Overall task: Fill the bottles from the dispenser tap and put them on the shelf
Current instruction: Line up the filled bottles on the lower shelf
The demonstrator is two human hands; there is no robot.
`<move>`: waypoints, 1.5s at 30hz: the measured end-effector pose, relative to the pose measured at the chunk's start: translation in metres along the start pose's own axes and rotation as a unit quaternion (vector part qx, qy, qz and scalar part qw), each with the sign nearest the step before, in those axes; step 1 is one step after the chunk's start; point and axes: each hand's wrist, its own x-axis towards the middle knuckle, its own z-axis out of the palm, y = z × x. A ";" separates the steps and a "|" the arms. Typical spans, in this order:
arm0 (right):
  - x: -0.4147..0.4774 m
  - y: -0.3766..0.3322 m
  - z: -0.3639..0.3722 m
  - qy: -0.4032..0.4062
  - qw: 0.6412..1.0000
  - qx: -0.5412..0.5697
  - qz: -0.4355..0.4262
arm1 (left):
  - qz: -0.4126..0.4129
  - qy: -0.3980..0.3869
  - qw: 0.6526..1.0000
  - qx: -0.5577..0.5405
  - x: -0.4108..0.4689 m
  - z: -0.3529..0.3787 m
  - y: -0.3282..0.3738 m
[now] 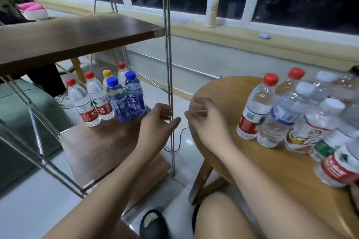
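Several capped bottles stand at the back of the middle wooden shelf (101, 145): two red-capped clear ones (82, 103), two blue ones (134, 97), and a yellow-capped one (107, 75) behind. More bottles crowd the round wooden table (229, 99) on the right, with a red-capped one (256, 106) nearest. My left hand (157, 122) hovers in front of the shelf's metal post (168, 68), fingers loosely curled and holding nothing. My right hand (206, 118) hangs over the table's left edge, blurred, fingers loosely bent and empty. No dispenser tap is in view.
The upper shelf board (73, 37) juts over the left side. A pump bottle (212, 7) stands on the window sill. A green sofa (17, 110) sits behind the shelf, with another person's legs nearby. A black cable (179, 137) lies on the tiled floor.
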 end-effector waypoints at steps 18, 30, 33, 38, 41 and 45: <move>-0.085 0.070 -0.148 0.298 0.951 -0.064 0.053 | 0.042 -0.188 0.979 -0.064 -0.020 0.137 0.104; -0.060 0.081 -0.145 0.281 0.945 -0.152 0.071 | 0.048 -0.204 0.976 -0.060 -0.007 0.160 0.108; -0.056 0.083 -0.147 0.269 0.947 -0.165 0.068 | 0.056 -0.202 0.976 -0.060 -0.008 0.153 0.106; -0.055 0.077 -0.141 0.225 0.960 -0.158 0.054 | 0.068 -0.191 0.979 -0.037 -0.015 0.123 0.095; -0.051 0.070 -0.125 0.187 0.970 -0.148 0.043 | 0.059 -0.166 0.984 -0.027 -0.019 0.097 0.083; -0.037 0.059 -0.089 0.132 0.984 -0.114 0.025 | 0.032 -0.134 0.990 -0.024 -0.020 0.057 0.058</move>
